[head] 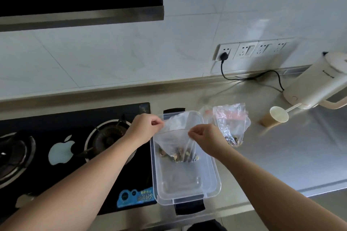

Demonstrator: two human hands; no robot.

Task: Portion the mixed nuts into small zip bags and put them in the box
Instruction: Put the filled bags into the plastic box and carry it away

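Your left hand (142,127) and right hand (203,137) each pinch a top corner of the zip bag (174,140), nuts (180,155) sagging low, over the clear box (212,184) on the bench (281,155). Filled bags (230,125) just beside; paper cup (276,117), kettle (315,82) behind; stove (75,146) left.

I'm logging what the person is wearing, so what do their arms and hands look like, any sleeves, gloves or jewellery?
Both forearms are bare with no sleeves in view. The left hand and right hand wear no gloves, and no rings, watch or bracelets show.
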